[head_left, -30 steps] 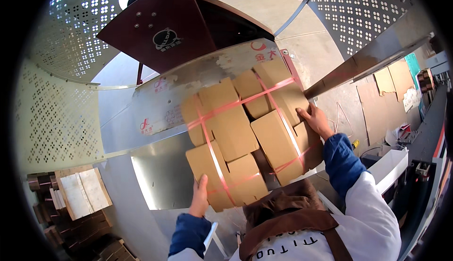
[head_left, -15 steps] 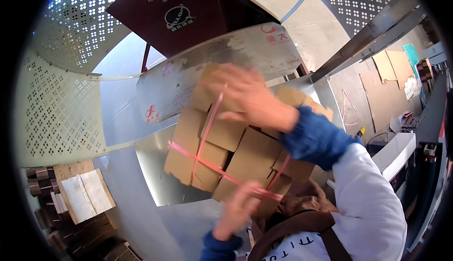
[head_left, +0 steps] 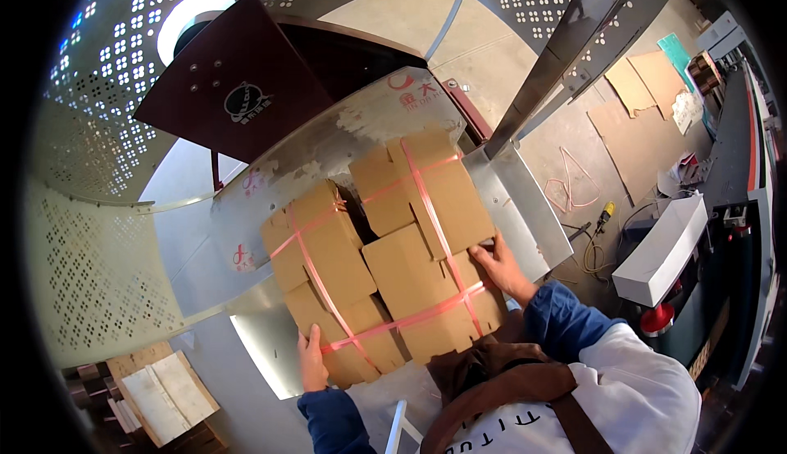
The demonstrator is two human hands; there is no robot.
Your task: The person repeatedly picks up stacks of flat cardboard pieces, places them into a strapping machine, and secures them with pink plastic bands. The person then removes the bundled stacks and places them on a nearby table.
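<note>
A bundle of brown cardboard pieces [head_left: 410, 265] lies on a metal work surface in front of me, tied both ways with pink strapping [head_left: 426, 314]. Its pieces sit in side-by-side stacks, with a dark gap between two of them. My left hand [head_left: 311, 359] grips the near left edge, thumb on the side and the other fingers hidden underneath. At the right edge my right hand [head_left: 503, 271] holds the bundle, thumb on top and fingers wrapped round the side. The bundle covers part of the metal plate [head_left: 352, 126] beyond it.
A dark red machine part [head_left: 246, 85] rises behind the plate. Perforated panels [head_left: 98, 257] stand to the left and back. Stacked cardboard with a pale board [head_left: 168, 396] is at lower left. On the right are a white box [head_left: 662, 249], a yellow-handled tool [head_left: 606, 214] and flat cardboard sheets [head_left: 639, 142].
My right hand has come off the bundle's top to its right edge, and my left hand has moved to the left edge. The bundle has turned and more of it shows.
</note>
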